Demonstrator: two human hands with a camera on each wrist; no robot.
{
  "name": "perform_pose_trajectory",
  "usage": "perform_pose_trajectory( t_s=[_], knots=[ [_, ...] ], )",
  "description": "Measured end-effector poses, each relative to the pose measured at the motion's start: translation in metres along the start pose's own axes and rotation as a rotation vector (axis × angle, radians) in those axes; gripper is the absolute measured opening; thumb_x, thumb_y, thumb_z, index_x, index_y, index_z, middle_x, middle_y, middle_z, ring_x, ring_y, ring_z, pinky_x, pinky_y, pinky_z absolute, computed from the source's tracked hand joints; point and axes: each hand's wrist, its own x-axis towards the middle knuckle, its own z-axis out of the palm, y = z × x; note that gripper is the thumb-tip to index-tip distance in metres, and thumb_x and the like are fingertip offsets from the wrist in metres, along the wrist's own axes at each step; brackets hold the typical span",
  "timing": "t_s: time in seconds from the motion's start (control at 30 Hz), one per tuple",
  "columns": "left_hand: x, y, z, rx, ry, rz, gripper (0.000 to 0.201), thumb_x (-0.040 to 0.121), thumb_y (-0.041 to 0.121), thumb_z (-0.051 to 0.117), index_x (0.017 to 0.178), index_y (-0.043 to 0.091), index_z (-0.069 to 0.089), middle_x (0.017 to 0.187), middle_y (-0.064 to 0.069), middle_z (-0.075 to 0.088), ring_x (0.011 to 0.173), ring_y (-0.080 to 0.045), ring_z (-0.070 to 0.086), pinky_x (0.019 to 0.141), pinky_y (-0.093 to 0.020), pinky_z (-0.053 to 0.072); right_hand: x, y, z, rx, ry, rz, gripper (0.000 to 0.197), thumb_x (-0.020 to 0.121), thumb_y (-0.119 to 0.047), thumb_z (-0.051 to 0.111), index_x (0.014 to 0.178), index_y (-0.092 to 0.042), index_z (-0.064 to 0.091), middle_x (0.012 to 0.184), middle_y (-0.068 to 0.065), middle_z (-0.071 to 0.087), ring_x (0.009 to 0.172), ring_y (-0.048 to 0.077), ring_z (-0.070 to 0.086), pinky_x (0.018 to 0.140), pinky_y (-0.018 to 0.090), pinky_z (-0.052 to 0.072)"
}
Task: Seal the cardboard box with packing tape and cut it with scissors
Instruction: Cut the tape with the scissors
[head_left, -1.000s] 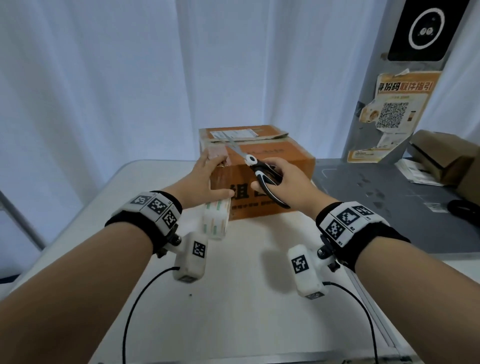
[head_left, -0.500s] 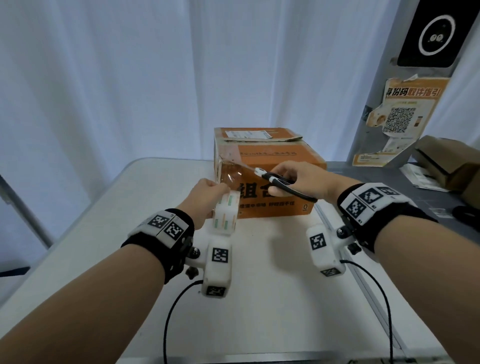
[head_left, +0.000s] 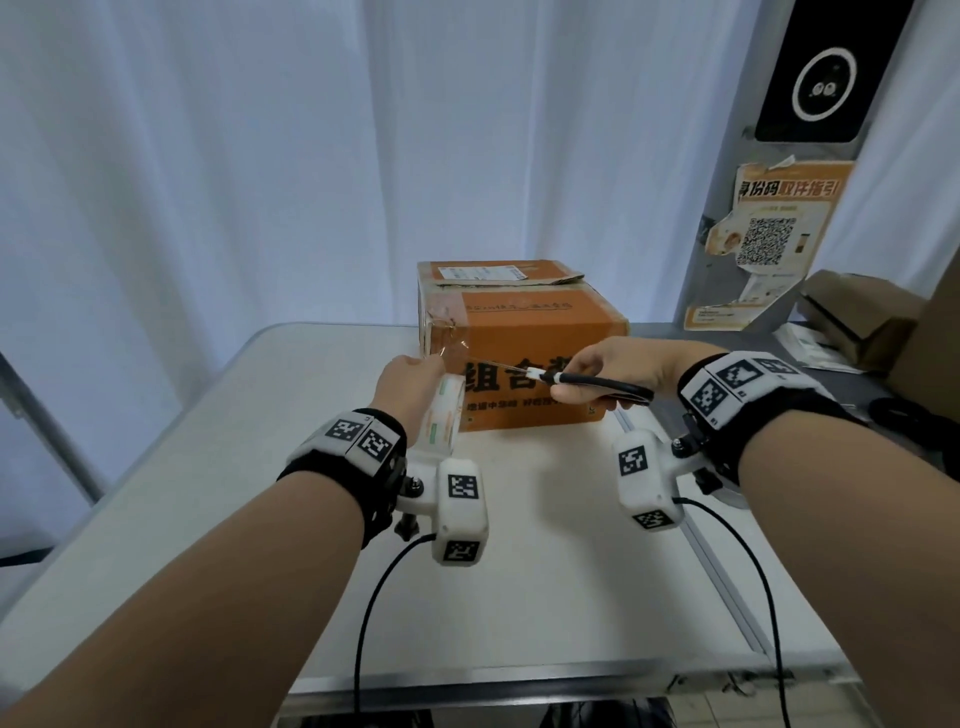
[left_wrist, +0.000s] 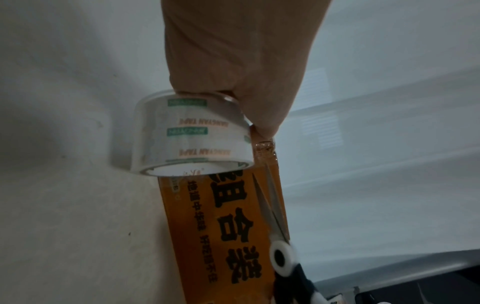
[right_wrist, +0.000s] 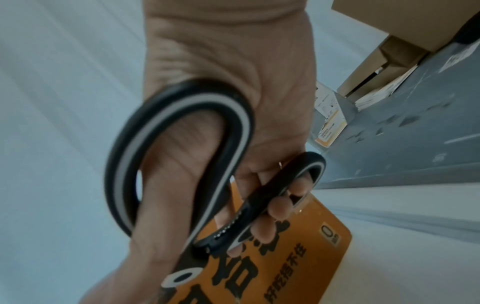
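Table (head_left: 519, 545) held 1 orange box (head_left: 540, 332) (taped corner), while left hand (head_left: 410, 384) gripped 1 tape roll (head_left: 444, 415) and right hand (head_left: 613, 369), fingers through handles, held 1 scissors (head_left: 597, 383) level.

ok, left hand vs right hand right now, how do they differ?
The left hand grips the clear tape roll near the orange cardboard box's front-left edge; the right hand grips the black-handled scissors, fingers through the loops, blades pointing left toward the tape. Both hover above the table, in front of the box.
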Motion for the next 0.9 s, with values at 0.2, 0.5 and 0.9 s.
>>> perform_pose_trajectory(
  t_s=[0.2, 0.5, 0.9],
  knots=[
    [0.006, -0.004, 0.001, -0.015, 0.038, 0.019, 0.018, 0.092, 0.019, 0.045, 0.104, 0.008, 0.053, 0.074, -0.002, 0.046, 0.061, -0.015, 0.040, 0.053, -0.026, 0.032, 0.015, -0.008, 0.001, 0.062, -0.053, -0.001, 0.042, 0.072, -0.053, 0.071, 0.098, -0.020, 0.067, 0.063, -0.004, 0.062, 0.057, 0.010, 0.054, 0.059, 0.021, 0.045],
    [0.016, -0.006, -0.001, -0.062, -0.003, -0.028, 0.006, 0.088, 0.018, 0.048, 0.087, 0.012, 0.047, 0.084, -0.010, 0.040, 0.074, -0.023, 0.037, 0.058, -0.032, 0.030, 0.021, -0.012, -0.006, 0.015, -0.109, -0.001, 0.040, 0.071, -0.051, 0.071, 0.098, -0.022, 0.067, 0.071, -0.002, 0.063, 0.064, 0.013, 0.055, 0.060, 0.021, 0.047],
    [0.019, -0.011, -0.001, -0.062, -0.007, -0.020, 0.016, 0.085, 0.022, 0.053, 0.077, 0.014, 0.042, 0.073, -0.010, 0.037, 0.063, -0.020, 0.036, 0.053, -0.030, 0.029, 0.035, -0.019, -0.001, -0.041, -0.069, -0.078, 0.036, 0.070, -0.053, 0.071, 0.095, -0.027, 0.067, 0.074, -0.004, 0.065, 0.053, 0.002, 0.059, 0.052, 0.015, 0.046]
  ],
)
